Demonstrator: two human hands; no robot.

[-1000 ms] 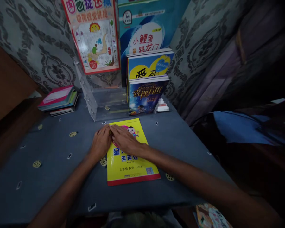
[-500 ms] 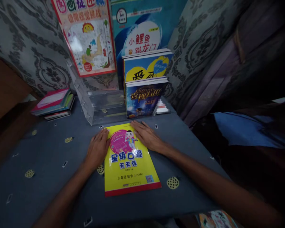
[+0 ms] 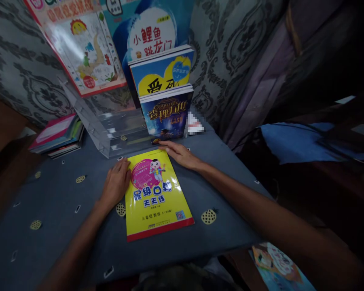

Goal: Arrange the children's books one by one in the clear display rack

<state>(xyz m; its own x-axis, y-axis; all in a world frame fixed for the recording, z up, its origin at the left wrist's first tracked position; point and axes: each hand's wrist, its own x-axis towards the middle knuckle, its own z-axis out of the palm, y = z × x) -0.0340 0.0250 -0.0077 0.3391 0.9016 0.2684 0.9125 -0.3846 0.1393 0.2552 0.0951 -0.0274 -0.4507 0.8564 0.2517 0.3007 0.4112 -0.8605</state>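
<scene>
A yellow workbook with a red bottom band and a pink circle on its cover lies flat and closed on the table. Along its upper left edge rests my left hand, fingers stretched out and holding nothing. My right hand is at the workbook's upper right corner, open, its fingers extended left. Its fingertips reach just past the top edge, close to the foot of a dark blue book; whether they touch it I cannot tell.
A clear acrylic rack stands behind, holding upright books, among them a blue-yellow one, a teal one and a red-bordered one. Stacked books lie at the left. Another book is low at the right, beyond the table edge.
The view has shifted, so everything sits further left and slightly higher. My right fingertips have moved from the workbook's corner to just beyond its top edge. The left hand stays at its side.
</scene>
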